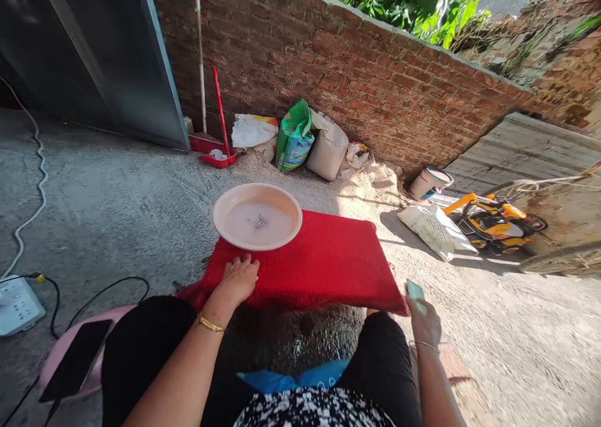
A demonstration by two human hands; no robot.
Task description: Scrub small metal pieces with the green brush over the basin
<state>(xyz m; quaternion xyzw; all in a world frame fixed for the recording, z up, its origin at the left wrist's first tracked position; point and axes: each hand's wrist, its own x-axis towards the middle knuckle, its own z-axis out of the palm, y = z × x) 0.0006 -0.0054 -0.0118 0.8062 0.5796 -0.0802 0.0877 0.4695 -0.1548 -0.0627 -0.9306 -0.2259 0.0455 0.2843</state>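
A wet red cloth (328,258) lies spread over a low, flat support in front of my knees. My left hand (241,275) rests on the cloth's left part with its fingers apart, just below a cream plastic basin (220,230). The basin stands at the cloth's far left corner and holds cloudy water. At the right, beside the cloth's near right corner, my right hand (428,324) is closed around a pale green flat bar (415,290) that looks like soap. Its upper end sticks out above the fingers.
A pink stool (66,358) bears a black phone (77,358); a white power strip (21,305) and cables lie at the left. By the brick wall (338,64) are a red dustpan (220,158), sacks (328,148) and a bucket (429,183). A yellow-black toy vehicle (500,223) sits right.
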